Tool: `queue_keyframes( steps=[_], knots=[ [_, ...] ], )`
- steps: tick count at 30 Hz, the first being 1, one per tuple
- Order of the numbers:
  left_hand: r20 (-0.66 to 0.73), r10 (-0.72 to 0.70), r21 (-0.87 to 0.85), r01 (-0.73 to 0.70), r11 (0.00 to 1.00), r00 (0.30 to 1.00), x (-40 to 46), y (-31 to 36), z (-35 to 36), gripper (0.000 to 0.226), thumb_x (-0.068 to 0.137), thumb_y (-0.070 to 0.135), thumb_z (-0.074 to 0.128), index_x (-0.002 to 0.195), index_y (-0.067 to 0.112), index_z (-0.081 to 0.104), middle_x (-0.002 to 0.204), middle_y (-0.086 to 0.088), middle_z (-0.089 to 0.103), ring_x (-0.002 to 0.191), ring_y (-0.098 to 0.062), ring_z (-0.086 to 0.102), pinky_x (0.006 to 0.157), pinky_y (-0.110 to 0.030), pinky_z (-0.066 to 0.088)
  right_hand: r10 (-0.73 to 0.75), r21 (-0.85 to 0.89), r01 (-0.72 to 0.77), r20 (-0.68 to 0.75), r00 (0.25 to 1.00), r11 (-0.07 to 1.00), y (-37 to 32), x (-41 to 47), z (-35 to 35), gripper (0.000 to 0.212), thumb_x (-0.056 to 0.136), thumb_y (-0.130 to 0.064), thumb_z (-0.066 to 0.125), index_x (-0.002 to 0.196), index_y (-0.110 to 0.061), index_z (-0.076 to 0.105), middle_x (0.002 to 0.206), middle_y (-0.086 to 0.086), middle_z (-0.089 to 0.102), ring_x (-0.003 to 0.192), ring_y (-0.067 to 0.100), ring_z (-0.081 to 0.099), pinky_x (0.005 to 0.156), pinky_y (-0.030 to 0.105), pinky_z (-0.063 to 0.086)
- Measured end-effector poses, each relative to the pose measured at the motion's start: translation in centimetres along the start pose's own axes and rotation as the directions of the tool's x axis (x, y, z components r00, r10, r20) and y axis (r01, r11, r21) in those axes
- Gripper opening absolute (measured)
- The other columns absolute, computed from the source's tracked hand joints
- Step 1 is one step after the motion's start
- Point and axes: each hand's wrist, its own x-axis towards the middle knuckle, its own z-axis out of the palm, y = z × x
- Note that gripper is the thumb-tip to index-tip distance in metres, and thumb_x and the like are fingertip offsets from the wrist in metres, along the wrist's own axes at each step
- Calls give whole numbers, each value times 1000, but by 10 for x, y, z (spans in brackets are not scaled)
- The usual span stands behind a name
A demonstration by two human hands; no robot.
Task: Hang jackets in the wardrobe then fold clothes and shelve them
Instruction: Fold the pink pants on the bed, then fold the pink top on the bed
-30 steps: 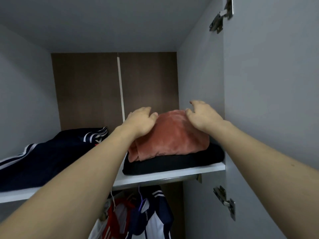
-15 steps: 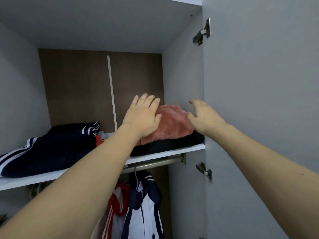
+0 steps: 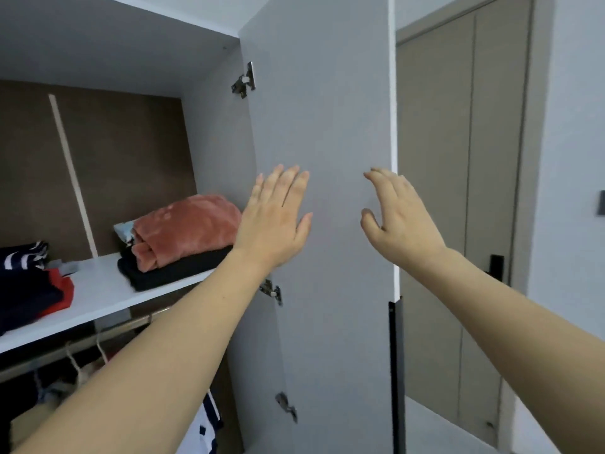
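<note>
left hand (image 3: 274, 221): raised up in front of the open wardrobe door (image 3: 320, 126), palm facing away from the camera, fingers straight and held close together, thumb sticking out to the right. Nothing in it, grip fully apart. Can't really tell if the palm actually touches the door or just floats in front of it.

right hand (image 3: 397, 213): also up at about the same height, near the door's outer edge. Fingers loosely bent, thumb spread low, so it's kind of a relaxed claw. Holds nothing, grip apart too.

arms: both bare forearms stretch up and forward from the bottom corners, and the left one crosses in front of the shelf (image 3: 98, 290) edge.

pink fleece (image 3: 186, 229): folded, sitting on top of the black folded garment (image 3: 173, 268) at the right end of the shelf, just left of the left hand and well clear of both hands.

navy striped clothes (image 3: 23, 283): piled at the left end of the same shelf, with a red bit showing, apart from the pink and black stack.

hanging jackets (image 3: 206, 424): below the shelf on the rail (image 3: 85, 339). Only a navy and white bit is clear, the rest is dark and partly behind the left arm.

door hinges (image 3: 244, 81): metal ones show on the inner edge of the door.

room door (image 3: 465, 191): beige, off to the right behind the wardrobe door.
</note>
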Motion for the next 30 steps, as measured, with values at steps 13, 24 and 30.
queue_keyframes(
  steps=[13,24,30],
  knots=[
    [-25,225,-324,-221,920,974,80,324,62,64,99,38,45,155,14,24,160,-6,26,150,-27,15,123,-48,6,339,-228,-333,-14,941,915,223,-164,-183,58,93,-16,51,148,-12,33,153,5,36,140,24,32,115,33,23],
    [-69,427,-557,-389,733,902,130,590,105,65,99,36,44,154,9,23,158,-8,26,146,-27,22,122,-49,10,622,-306,-622,-109,775,721,385,-316,-300,54,97,-20,49,147,-12,33,152,2,38,141,21,32,113,29,23],
    [-72,531,-690,-427,585,844,142,738,159,63,100,35,44,154,9,24,159,-8,26,146,-26,23,122,-48,9,756,-318,-767,-191,627,556,482,-396,-340,52,96,-21,49,145,-13,36,150,2,40,138,22,36,111,29,27]
  ],
)
